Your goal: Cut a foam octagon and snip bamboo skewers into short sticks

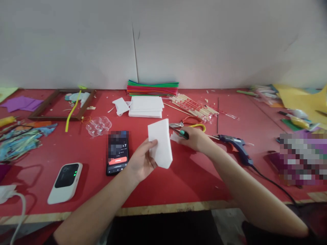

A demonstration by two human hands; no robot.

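Note:
My left hand [141,160] pinches a white foam sheet [160,143] and holds it upright above the red table [189,183]. Just right of the sheet, my right hand [196,139] is closed around a green-handled cutter [180,132] whose tip points left toward the sheet's upper right edge. A small white offcut [174,137] lies under the cutter.
A phone [117,151] lies left of my left hand, a white device [65,182] further left. A stack of white foam sheets [146,107], coloured sheets [152,88], wooden sticks [194,106], scissors [192,122] and a blue glue gun [236,146] with its cord lie around.

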